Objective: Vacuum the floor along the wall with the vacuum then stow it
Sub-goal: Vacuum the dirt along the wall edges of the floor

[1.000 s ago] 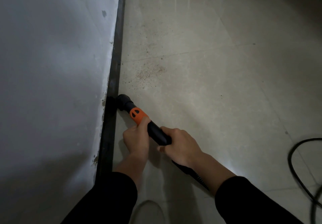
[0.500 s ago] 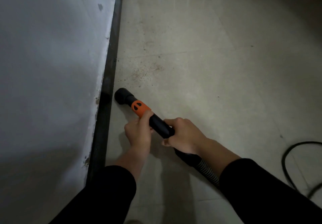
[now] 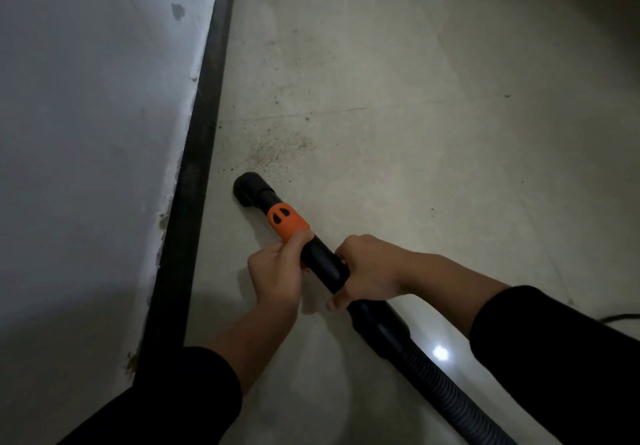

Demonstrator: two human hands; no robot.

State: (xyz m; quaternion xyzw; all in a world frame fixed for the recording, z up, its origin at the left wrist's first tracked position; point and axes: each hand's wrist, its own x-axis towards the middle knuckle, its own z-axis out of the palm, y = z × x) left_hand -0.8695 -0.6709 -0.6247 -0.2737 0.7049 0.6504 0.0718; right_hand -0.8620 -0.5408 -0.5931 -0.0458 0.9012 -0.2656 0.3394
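The black vacuum wand (image 3: pixel 323 264) with an orange collar (image 3: pixel 286 223) slants across the pale tiled floor. Its round black nozzle (image 3: pixel 250 191) rests on the floor a short way right of the black skirting strip (image 3: pixel 199 154). My left hand (image 3: pixel 277 271) grips the wand just behind the orange collar. My right hand (image 3: pixel 367 270) grips it further back, where the ribbed hose (image 3: pixel 440 385) begins. A patch of brown dust (image 3: pixel 282 150) lies on the floor just beyond the nozzle.
The white wall (image 3: pixel 90 133) fills the left side, chipped along its bottom edge. A thin black cable (image 3: pixel 620 316) shows on the floor at the right edge. A bright light spot (image 3: pixel 440 353) reflects off the tiles near the hose.
The nozzle has pulled away from the skirting strip, where it touched a second ago, and now sits further right on the open floor. Both hands kept their grip.
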